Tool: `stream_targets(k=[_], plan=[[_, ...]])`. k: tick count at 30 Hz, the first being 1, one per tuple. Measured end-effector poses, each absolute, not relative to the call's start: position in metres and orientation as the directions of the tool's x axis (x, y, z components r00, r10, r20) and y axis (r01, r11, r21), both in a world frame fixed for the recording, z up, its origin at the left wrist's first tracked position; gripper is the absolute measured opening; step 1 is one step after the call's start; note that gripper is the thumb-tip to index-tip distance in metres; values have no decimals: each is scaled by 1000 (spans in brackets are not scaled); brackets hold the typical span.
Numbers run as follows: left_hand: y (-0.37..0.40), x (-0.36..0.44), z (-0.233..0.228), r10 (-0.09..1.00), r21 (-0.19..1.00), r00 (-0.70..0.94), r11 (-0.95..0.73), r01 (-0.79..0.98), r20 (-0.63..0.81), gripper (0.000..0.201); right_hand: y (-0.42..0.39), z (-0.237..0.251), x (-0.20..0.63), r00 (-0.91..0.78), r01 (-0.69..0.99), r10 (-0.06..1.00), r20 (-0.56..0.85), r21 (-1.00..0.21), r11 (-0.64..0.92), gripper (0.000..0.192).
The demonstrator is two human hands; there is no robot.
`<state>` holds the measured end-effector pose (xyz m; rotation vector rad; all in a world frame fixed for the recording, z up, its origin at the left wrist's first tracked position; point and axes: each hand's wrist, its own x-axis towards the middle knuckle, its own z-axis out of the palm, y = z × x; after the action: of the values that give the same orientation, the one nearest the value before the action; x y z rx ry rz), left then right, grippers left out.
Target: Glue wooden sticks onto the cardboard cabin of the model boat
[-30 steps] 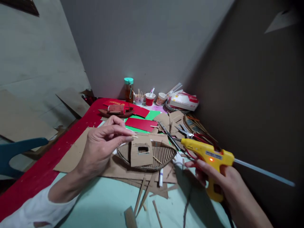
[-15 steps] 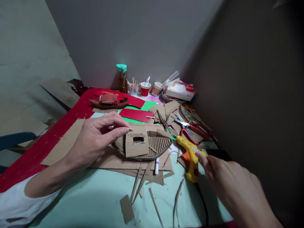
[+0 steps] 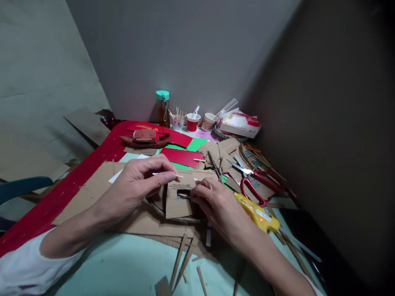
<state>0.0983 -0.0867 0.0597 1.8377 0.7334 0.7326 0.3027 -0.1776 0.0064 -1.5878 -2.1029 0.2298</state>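
Observation:
My left hand (image 3: 145, 179) is closed in a pinch on a short thin wooden stick (image 3: 179, 176), held just over the cabin of a cardboard boat model. The cabin panel (image 3: 179, 210) has a rectangular window cut in it. Against the right side of that window, my right hand (image 3: 216, 201) has its fingertips together on the end of another thin stick (image 3: 183, 195). Much of the boat's right half is hidden behind this hand. To the right of it lies a yellow glue gun (image 3: 259, 213), untouched, its small light glowing orange.
Red-handled scissors (image 3: 257, 181) lie beside cardboard scraps (image 3: 212, 152). A finished-looking brown boat (image 3: 146, 139) sits at the back left. Behind stand a bottle (image 3: 163, 109) and paper cups (image 3: 193, 123) with sticks and pens. Cardboard strips (image 3: 182, 259) lie in front.
My right hand has let go of the glue gun, now lying on the table's right, and moved left to the cabin window. The stick there has tilted. My left hand still pinches its stick.

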Motion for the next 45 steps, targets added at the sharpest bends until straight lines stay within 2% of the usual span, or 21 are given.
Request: stream_targets(k=[7, 13, 15, 17, 20, 24, 29, 33, 39, 45], plan=[[-86, 95, 57, 730, 953, 672, -275, 126, 122, 24, -175, 2, 295, -198, 893, 928, 316, -332, 303, 17], [-84, 89, 45, 755, 965, 647, -234, 117, 105, 22, -181, 4, 293, -167, 909, 909, 381, -297, 292, 17], [-84, 89, 43, 751, 973, 652, -215, 86, 109, 21, -187, 13, 296, -121, 875, 903, 412, -386, 293, 14], [-85, 88, 42, 734, 977, 670, -206, 61, 113, 20, -192, 26, 300, -60, 772, 906, 420, -556, 308, 15], [-88, 88, 45, 674, 958, 728, -272, 85, 127, 23, -197, 42, 307, -71, 558, 947, 313, -774, 298, 20], [-93, 87, 52, 579, 904, 803, -407, 133, 142, 22, -200, 47, 311, -157, 367, 966, 207, -895, 252, 21], [-96, 89, 60, 447, 794, 869, -597, 112, 213, 25, -204, 48, 308, -233, 316, 959, 164, -919, 234, 25], [-99, 87, 60, 375, 725, 898, -682, 100, 229, 26, -207, 49, 306, -237, 369, 954, 183, -891, 263, 23], [-101, 82, 49, 446, 790, 889, -579, 200, 103, 24, -208, 49, 303, -214, 414, 948, 234, -858, 305, 22], [-103, 81, 47, 485, 818, 872, -528, 229, 68, 27, -208, 49, 299, -221, 430, 941, 256, -840, 329, 21]])
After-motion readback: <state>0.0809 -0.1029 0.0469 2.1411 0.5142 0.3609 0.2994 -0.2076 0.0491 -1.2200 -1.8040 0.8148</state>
